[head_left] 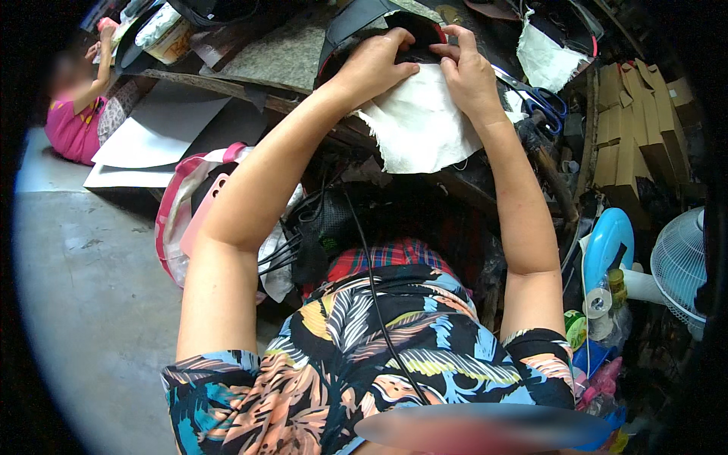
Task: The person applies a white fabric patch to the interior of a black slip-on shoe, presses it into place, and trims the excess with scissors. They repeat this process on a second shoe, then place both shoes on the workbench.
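Note:
At the worktable's near edge, both my hands work on a black piece [356, 21] with a red edge, its exact kind unclear. A frayed white cloth [421, 125] hangs from it over the table edge. My left hand [378, 64] curls over the black piece's left side, its thumb at the cloth's top. My right hand [469, 76] closes at the cloth's upper right, thumb and fingers bent against the red-edged side. The fingertips partly hide the seam between cloth and black piece. Blue-handled scissors [547, 110] lie just right of my right hand.
Another white-lined black piece [550, 57] lies at the far right. Left are white sheets [155, 133], a tub [165, 38], a pink phone [203, 216] in a pink-edged bag and a person in pink [74, 125]. A fan [682, 262] and cardboard [633, 129] stand right.

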`<state>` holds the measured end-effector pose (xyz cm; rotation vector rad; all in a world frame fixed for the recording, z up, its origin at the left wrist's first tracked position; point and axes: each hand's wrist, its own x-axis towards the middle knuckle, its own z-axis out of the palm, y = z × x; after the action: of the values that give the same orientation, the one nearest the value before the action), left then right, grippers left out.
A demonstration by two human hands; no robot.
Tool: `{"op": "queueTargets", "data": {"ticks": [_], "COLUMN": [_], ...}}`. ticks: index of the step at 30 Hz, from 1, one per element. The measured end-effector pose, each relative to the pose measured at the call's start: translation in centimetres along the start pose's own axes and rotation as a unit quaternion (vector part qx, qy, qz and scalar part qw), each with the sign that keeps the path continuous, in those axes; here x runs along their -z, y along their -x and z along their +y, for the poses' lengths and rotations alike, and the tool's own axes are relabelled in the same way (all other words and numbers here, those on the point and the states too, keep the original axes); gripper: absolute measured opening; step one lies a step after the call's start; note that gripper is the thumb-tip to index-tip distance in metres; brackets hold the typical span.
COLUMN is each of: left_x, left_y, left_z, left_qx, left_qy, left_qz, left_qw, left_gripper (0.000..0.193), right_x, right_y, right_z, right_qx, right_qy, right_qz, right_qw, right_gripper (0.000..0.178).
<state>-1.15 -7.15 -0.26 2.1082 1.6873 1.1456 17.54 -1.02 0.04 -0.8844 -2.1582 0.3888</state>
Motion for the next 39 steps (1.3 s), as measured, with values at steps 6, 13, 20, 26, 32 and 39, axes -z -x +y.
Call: {"op": "queueTargets", "data": {"ticks": [6,13,20,26,32,39], "left_x": [0.6,1.2,0.8,0.6,0.8,1.7], "left_y": [0.2,0.3,1.0,1.0,-0.1,2.4], "left_z": [0.4,1.0,0.8,1.1,1.4,3.5], "left_qx": [-0.041,-0.228,-0.095,-0.165,-0.171,-0.138], "left_qy": [-0.036,-0.223,-0.112,-0.223,-0.270,-0.231], "left_qz": [-0.026,-0.041,-0.019,-0.043,-0.097,-0.122], "left_qw": [0.998,0.947,0.989,0.960,0.943,0.955], "left_gripper": [0.028,0.021,0.027,0.031,0.032,0.035], "right_x": [0.0,-0.3,-0.4,-0.1,-0.7,-1.2], "right_y": [0.3,-0.1,0.3,-0.2,-1.1,-0.8], "right_z": [0.3,0.8,0.8,1.5,2.8,2.0], "right_qx": [0.011,0.011,0.019,-0.014,-0.135,-0.122], "right_qy": [0.008,0.021,-0.014,-0.053,-0.051,-0.006], "right_qz": [-0.015,0.012,0.043,0.063,0.034,0.014], "right_qw": [1.000,1.000,0.999,0.996,0.989,0.992], "right_gripper": [0.044,0.042,0.042,0.042,0.065,0.065]}}
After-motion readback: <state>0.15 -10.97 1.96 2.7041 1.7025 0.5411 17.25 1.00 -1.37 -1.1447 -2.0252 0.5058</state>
